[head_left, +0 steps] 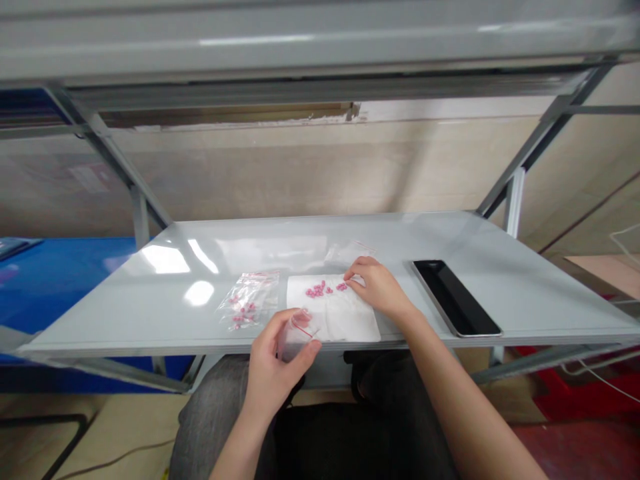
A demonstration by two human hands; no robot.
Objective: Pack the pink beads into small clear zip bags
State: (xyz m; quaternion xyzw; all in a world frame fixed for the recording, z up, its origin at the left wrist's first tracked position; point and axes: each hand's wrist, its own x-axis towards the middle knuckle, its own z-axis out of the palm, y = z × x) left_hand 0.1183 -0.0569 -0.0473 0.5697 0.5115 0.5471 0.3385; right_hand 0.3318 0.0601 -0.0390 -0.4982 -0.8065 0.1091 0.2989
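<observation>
My left hand (280, 353) holds a small clear zip bag (296, 333) with a red line along its mouth, between thumb and fingers near the table's front edge. A white sheet (345, 320) lies flat on the table, carrying two loose clusters of small pink beads (316, 291). Over the sheet's right side, my right hand (373, 283) has thumb and index finger drawn together beside the smaller cluster of beads (341, 287). Whatever is between those fingertips is too small to make out. To the left lies another clear zip bag (250, 303) with several pink beads inside.
A black-screened tablet or phone (455, 299) lies to the right on the grey table (200, 233). Behind the sheet rests another clear bag (345, 251). Metal struts (545, 133) rise at both sides, beneath an overhead shelf (320, 40). A blue surface (65, 280) stands at left.
</observation>
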